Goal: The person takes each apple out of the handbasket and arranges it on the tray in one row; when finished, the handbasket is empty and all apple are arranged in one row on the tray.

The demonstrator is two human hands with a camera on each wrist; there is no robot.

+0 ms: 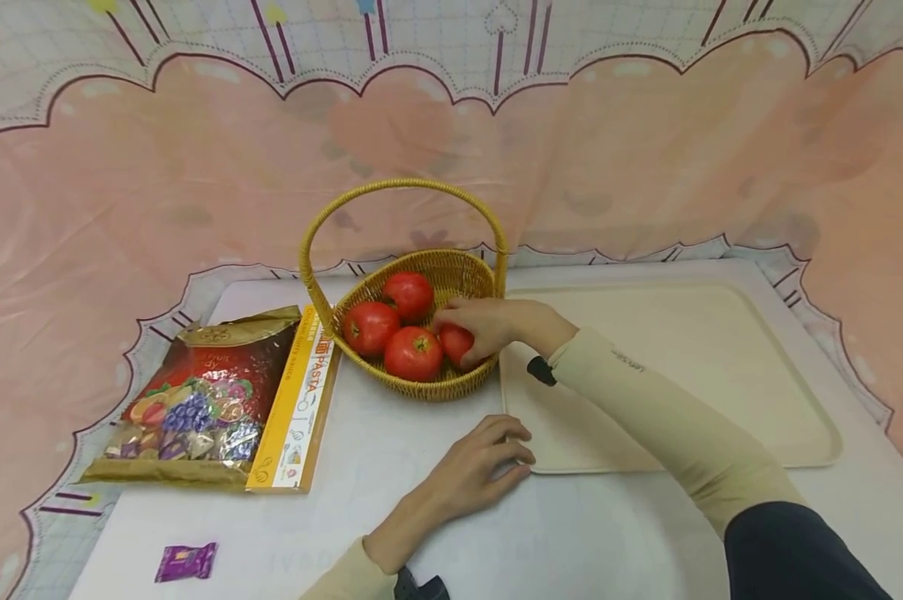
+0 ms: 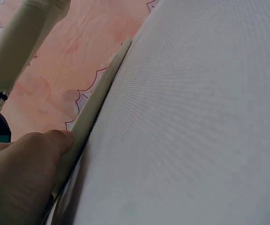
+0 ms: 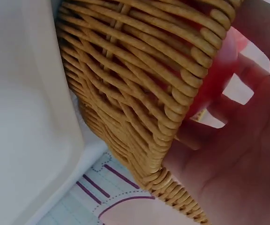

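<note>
My right hand [image 1: 489, 327] reaches over the right rim of a golden wicker basket [image 1: 440, 390] with a tall handle. Its fingers curl round a red apple [image 1: 456, 342] inside; in the right wrist view, the basket's weave partly covers that apple [image 3: 217, 70]. Several more red apples [image 1: 414, 353] lie beside it in the basket. The left hand [image 1: 476, 468] rests on the white table with its fingers loosely bent, the fingertips at the near left corner of a cream tray [image 1: 669, 375]. In the left wrist view its thumb lies by the tray's edge [image 2: 95, 101].
Left of the basket lie a yellow and white pasta box [image 1: 290, 417] and a red and gold candy bag [image 1: 204, 400]. A small purple wrapped candy [image 1: 186, 562] is near the table's front left. A patterned pink cloth [image 1: 646, 167] hangs behind the table.
</note>
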